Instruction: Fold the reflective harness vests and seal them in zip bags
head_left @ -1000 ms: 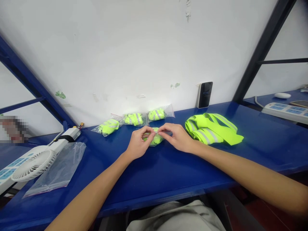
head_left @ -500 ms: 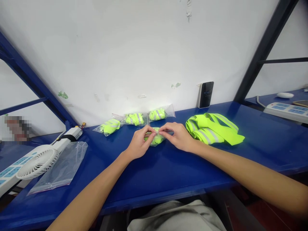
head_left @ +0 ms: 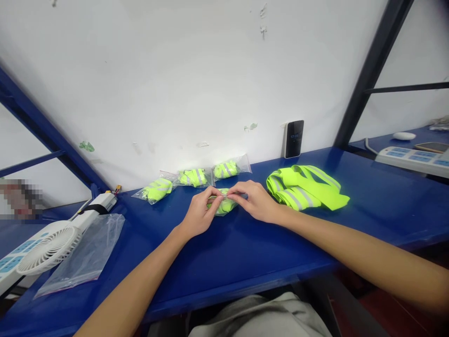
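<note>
Between my hands lies a clear zip bag (head_left: 225, 208) with a folded neon-yellow reflective strap inside, resting on the blue table. My left hand (head_left: 202, 210) pinches the bag's top edge from the left, thumb against forefinger. From the right, my right hand (head_left: 253, 200) pinches the same edge, its fingertips close to the left ones. Behind them stand three more filled bags: a left bag (head_left: 156, 191), a middle bag (head_left: 193, 177) and a right bag (head_left: 228, 169). A loose heap of yellow reflective strap (head_left: 305, 187) lies right of my right hand.
An empty clear zip bag (head_left: 87, 250) lies at the left beside a white fan (head_left: 51, 250) and a power strip (head_left: 9, 262). A phone-like device (head_left: 293, 139) leans on the wall. Metal frame posts (head_left: 372, 70) rise at both sides.
The camera view has shifted slightly, so everything sits a little further left. My hands keep their pinch on the bag's edge, with hardly any movement of the fingers.
</note>
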